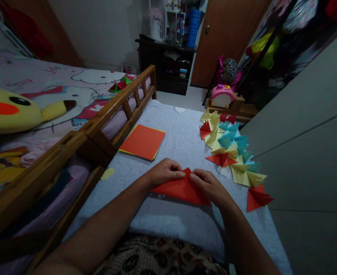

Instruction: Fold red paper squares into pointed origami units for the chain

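A sheet of red origami paper (182, 190), folded into a triangle, is held just above the bed in front of me. My left hand (167, 172) pinches it near the top point, thumb along the front. On the other side of that point, my right hand (205, 181) grips the paper between thumb and fingers. The fingertips behind the paper are hidden. Beyond my left hand lies a stack of square paper (143, 141), orange-red on top with yellow edges showing. To the right of my right hand sits a red folded paper piece (258, 198).
Rows of yellow, teal and red folded pieces (228, 139) line the bed's right side. A wooden rail (115, 109) bounds the left, with a yellow plush toy (16, 110) on the mattress beyond. A pale cabinet (308, 152) stands close on the right.
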The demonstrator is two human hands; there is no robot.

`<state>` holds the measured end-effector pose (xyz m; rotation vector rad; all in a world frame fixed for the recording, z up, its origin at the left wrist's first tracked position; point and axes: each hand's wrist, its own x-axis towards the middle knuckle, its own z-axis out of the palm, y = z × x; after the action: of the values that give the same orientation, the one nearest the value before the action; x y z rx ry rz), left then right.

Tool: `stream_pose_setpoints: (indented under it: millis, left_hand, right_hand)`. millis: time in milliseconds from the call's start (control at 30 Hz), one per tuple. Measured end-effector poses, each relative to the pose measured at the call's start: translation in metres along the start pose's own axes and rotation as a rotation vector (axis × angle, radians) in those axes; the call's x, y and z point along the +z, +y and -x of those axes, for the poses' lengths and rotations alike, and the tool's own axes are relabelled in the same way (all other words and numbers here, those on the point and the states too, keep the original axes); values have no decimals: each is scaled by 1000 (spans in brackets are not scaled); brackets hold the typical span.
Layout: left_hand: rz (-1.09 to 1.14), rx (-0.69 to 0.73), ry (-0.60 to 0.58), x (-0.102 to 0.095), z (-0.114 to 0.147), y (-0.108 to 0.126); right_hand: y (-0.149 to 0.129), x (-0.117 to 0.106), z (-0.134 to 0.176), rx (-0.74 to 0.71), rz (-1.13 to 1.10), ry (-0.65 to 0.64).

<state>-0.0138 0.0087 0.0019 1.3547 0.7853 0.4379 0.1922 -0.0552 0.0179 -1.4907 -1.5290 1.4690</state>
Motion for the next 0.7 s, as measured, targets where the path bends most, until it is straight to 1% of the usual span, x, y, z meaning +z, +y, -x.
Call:
stream_pose_setpoints:
  millis: [133,333,467,700]
  left_hand:
    - [44,18,9,-2,0,-1]
    - [185,-26,-6,-3,2,-1]
    - [191,-42,-13,-3,3,-1]
    - [166,-34,10,-3,3,1]
  right_hand:
    - [-4,-1,-8,4,-33,-31]
    - [2,0,-14,-20,-108,-51]
    - [5,2,-16,-24,-140,-24]
    - [7,3,-17,6,-235,-28]
